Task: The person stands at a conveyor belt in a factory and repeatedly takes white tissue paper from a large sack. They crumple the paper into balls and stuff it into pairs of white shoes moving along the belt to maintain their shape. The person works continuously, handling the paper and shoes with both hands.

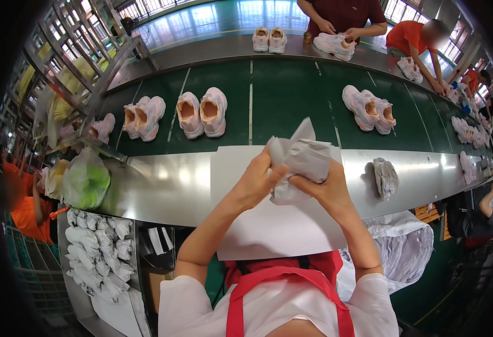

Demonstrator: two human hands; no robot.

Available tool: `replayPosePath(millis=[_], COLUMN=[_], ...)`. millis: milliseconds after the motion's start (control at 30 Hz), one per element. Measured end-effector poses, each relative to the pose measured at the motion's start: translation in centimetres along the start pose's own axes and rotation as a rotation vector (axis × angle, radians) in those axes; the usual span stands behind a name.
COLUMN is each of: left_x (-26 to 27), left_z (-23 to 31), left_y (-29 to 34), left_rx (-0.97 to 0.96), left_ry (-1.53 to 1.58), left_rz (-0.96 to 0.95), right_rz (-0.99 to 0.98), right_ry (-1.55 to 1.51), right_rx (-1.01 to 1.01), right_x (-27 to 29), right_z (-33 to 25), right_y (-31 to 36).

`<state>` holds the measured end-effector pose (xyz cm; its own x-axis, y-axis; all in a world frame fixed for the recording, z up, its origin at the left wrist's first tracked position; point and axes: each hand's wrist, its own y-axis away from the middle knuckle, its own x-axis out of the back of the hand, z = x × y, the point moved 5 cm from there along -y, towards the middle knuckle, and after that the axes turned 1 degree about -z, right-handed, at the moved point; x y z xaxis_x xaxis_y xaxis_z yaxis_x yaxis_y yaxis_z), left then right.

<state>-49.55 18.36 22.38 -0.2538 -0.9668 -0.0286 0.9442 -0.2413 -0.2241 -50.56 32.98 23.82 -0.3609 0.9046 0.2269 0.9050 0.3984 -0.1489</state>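
Both my hands are closed around a crumpled bundle of white tissue paper (299, 163), held just above the metal ledge's edge. My left hand (258, 181) grips its left side, thumb across the front. My right hand (328, 185) holds the lower right, its thumb pressed into the paper. One corner of the paper sticks up at the top. Whether anything lies inside the bundle is hidden. Under my hands a stack of flat white paper sheets (277, 230) overhangs the ledge towards me. To the right, another crumpled paper wad (386, 178) rests on the metal ledge (168, 180).
Pairs of pale pink sneakers (202, 114) stand on the green conveyor belt (291, 95) ahead. At left, a metal bin (69, 292) holds several paper wads (97, 247), beside a plastic bag (86, 180). Co-workers (344, 19) handle shoes across the belt. A white sack (398, 247) lies right.
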Motion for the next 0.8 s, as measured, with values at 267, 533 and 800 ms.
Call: replayPosePath(millis=[267,533,800], left_x=[1.7,1.9,6.8], left_z=[-0.7,-1.2,-4.4], left_y=[-0.8,-2.2,-3.1], left_rx=[0.015,-0.063,-0.025], left_ry=[-0.034,0.192,0.587], left_rz=[0.283,0.439,0.501], right_rz=[0.178,0.031,-0.049], right_ry=[0.626,0.269,0.414], right_rx=[0.269,0.024,0.162], right_x=[-2.5,-5.7,-7.2], right_z=[-1.5,2.1,1.2], right_y=[0.7,-1.4,-2.2])
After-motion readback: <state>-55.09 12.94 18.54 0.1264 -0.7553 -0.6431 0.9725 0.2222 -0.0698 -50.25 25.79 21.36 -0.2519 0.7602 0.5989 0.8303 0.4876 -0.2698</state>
